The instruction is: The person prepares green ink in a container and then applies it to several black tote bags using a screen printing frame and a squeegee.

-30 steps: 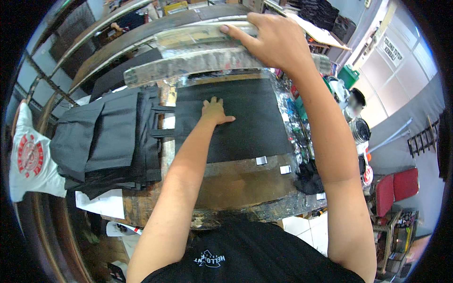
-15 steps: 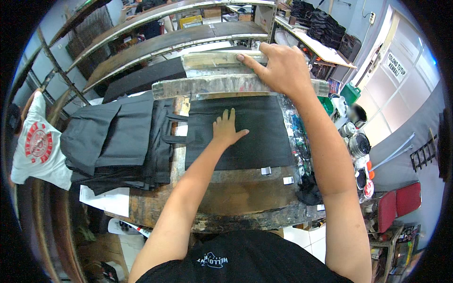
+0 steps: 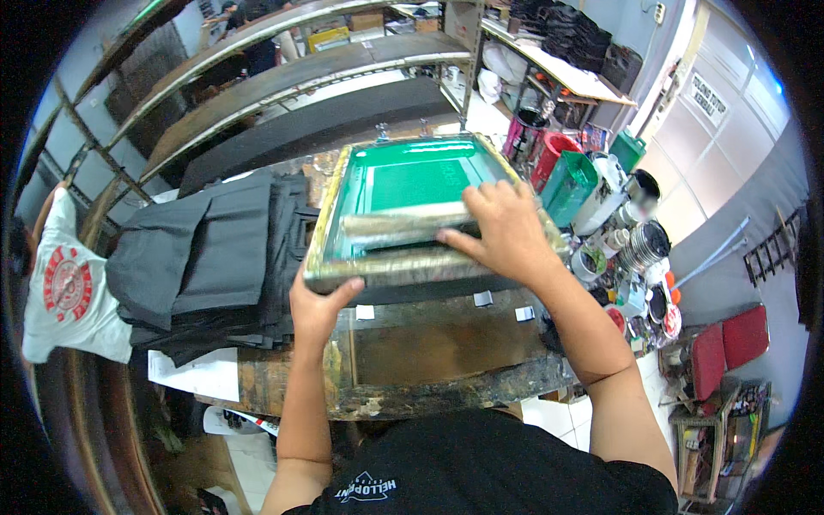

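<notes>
A screen printing frame (image 3: 330,210) with green mesh lies over the black fabric bag (image 3: 403,292), whose near edge seems to show under it. My left hand (image 3: 316,307) grips the frame's near left corner, thumb along the near side and fingers mostly hidden behind it. On the right, my right hand (image 3: 506,225) is closed round a long pale squeegee (image 3: 390,221), which is tilted over the near part of the mesh. Motion blurs the squeegee, so I cannot tell whether its edge touches the mesh.
A stack of black bags (image 3: 215,249) lies left of the frame. Small white tags (image 3: 483,299) dot the near tabletop. Paint tubs (image 3: 650,242) and a green jug (image 3: 568,184) crowd the right side. A person's hand at far left is by a white shirt (image 3: 67,275).
The frame has swung down from its raised position over the bag. My left hand has left the fabric for the frame's corner, and my right hand has come nearer with the squeegee.
</notes>
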A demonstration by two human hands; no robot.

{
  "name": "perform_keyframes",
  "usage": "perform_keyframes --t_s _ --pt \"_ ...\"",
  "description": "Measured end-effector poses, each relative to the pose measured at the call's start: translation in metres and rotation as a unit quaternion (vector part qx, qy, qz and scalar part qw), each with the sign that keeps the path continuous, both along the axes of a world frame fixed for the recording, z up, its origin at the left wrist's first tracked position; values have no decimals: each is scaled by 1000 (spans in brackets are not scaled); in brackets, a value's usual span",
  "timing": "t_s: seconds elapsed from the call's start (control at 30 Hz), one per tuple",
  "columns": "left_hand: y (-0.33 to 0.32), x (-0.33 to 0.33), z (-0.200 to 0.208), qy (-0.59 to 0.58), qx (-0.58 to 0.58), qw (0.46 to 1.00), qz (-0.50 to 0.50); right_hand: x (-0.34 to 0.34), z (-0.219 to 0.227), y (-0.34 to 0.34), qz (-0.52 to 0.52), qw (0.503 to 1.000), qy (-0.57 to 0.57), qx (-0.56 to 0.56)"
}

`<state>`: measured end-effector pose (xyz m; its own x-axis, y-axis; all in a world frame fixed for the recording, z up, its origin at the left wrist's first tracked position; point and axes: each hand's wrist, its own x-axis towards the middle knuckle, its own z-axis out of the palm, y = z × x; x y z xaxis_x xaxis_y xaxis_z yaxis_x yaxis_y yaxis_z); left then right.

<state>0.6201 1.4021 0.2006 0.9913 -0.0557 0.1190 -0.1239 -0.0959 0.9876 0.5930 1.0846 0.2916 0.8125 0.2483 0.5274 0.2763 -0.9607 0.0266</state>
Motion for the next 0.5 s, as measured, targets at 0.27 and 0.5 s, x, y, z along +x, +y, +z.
perform_keyframes --t_s 0.27,0.5 --pt "7 -41 -115 -83 230 966 83 3 -96 -12 -21 996 88 6" --pt "17 -43 -144 -101 266 952 110 -6 -73 -10 -6 979 202 12"
